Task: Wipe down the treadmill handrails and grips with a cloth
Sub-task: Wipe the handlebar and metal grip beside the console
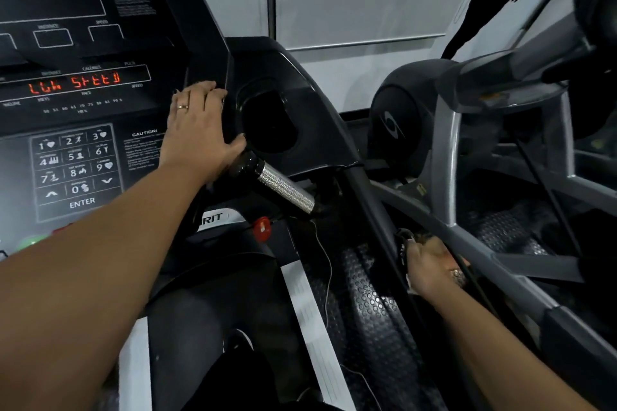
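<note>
- Fingers [200,93] of the left hand [197,123] lie straight on the console [83,143] edge, thumb just beside the silver grip [287,188].
- Right hand [430,267], lower right, curls round the black handrail [369,197].
- Cloth hidden, cannot tell where.

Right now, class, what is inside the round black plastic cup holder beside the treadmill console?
The round black plastic cup holder shows only its glossy inner wall; no object is visible. Its bottom is too dark to tell. The left hand rests at its rim.
</note>
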`<state>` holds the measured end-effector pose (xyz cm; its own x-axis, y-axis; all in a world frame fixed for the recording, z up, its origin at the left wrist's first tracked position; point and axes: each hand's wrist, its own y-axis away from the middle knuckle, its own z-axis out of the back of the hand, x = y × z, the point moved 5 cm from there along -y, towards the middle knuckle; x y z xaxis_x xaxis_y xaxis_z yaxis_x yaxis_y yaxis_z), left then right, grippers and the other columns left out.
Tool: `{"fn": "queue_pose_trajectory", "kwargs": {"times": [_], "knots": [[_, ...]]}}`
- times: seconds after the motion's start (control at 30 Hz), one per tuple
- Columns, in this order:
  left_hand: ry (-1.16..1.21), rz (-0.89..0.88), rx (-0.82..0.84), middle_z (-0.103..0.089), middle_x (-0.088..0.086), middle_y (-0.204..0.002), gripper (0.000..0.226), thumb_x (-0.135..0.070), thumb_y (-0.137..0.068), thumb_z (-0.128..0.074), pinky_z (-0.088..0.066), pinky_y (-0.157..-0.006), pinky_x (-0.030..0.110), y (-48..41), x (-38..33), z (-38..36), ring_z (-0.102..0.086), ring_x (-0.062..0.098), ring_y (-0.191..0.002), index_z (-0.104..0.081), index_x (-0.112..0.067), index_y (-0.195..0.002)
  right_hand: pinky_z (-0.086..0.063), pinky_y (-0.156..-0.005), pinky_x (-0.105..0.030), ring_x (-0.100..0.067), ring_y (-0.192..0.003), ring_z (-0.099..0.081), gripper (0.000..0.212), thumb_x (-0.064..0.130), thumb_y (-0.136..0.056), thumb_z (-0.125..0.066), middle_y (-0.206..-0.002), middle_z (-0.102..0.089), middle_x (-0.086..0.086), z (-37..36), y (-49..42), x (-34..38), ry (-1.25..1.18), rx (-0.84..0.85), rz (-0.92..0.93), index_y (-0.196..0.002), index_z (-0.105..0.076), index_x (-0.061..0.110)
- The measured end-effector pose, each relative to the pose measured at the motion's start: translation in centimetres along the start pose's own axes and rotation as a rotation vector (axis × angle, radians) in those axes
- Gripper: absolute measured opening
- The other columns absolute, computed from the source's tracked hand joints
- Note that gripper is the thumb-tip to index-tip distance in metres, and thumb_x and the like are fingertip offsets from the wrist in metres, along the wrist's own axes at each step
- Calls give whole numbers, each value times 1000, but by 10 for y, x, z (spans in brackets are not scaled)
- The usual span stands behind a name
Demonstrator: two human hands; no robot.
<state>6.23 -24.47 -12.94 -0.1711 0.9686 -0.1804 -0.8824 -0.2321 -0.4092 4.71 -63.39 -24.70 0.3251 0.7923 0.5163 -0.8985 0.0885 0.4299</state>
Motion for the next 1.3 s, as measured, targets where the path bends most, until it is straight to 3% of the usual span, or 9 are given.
{"fn": "queue_pose_trajectory", "kwargs": {"times": [0.1,0.23,0.37,0.53,0.77,0.93,1.07,1.2,1.3], "knots": [[-2,-2,-4,-36,9,-144,73,-46,-79,-63,-18,-119,51,-1,1,-1,-27,28,-140,-39,-10,-139,-44,-85,-40,-39,-107,-54,44,43,-101,-26,-108,-53,-14,-15,13,-1,129,-98,155,-114,-48,8],[-17,-16,-19,-37,9,-144,73,-47,-79,-62,-19,-119,51,-2,2,-2,-28,28,-139,-40,-11,-139,-47,-87,-44,-34,-112,-52,62,42,-98,-38,-124,-51,-19,-27,19,21,375,-309,338,-143,-33,-1],[-10,-20,-31,-37,8,-144,72,-46,-80,-62,-17,-120,49,-2,3,-2,-28,26,-139,-40,-11,-139,-49,-84,-42,-34,-113,-52,64,41,-99,-39,-129,-47,-19,-33,-8,68,441,-338,382,-144,-29,-2],[-43,-47,-5,-35,8,-148,75,-47,-82,-61,-17,-121,48,2,5,-4,-26,26,-142,-37,-11,-143,-41,-81,-41,-39,-111,-54,55,45,-102,-30,-128,-51,-22,-22,-47,100,202,-155,316,-131,-40,0],[-87,-77,80,-15,9,-161,85,-51,-88,-54,-4,-122,47,18,5,-9,-6,25,-150,-18,-10,-153,-46,-94,-34,-27,-101,-60,56,52,-101,-32,-102,-65,-8,-11,-28,48,-508,259,-90,-124,-60,10],[-94,-94,97,-15,12,-161,90,-61,-85,-40,-3,-121,49,23,0,-6,-7,28,-150,-18,-7,-153,-37,-81,-33,-33,-133,-40,47,25,-107,-28,-130,-48,-21,28,63,50,-505,209,-47,-142,-35,-4],[-88,-98,87,-16,13,-160,87,-55,-88,-51,-4,-121,50,23,1,-6,-8,28,-149,-19,-6,-153,-29,-57,-25,-21,-108,-46,34,30,-105,-35,-109,-50,-7,15,36,-10,-477,164,-128,-125,-50,6],[-94,-104,80,-18,14,-160,87,-52,-88,-57,-4,-121,50,21,1,-7,-10,29,-149,-21,-5,-152,-38,-67,-18,-20,-92,-51,43,53,-96,-47,-94,-52,-4,5,19,-55,-395,94,-129,-88,-50,11],[-102,-105,81,-18,15,-159,87,-51,-87,-58,-5,-121,51,21,2,-7,-10,30,-149,-22,-5,-152,-50,-90,-23,-26,-97,-58,36,31,-104,-39,-106,-58,-14,-5,21,-80,-454,167,-120,-116,-56,2]]}}
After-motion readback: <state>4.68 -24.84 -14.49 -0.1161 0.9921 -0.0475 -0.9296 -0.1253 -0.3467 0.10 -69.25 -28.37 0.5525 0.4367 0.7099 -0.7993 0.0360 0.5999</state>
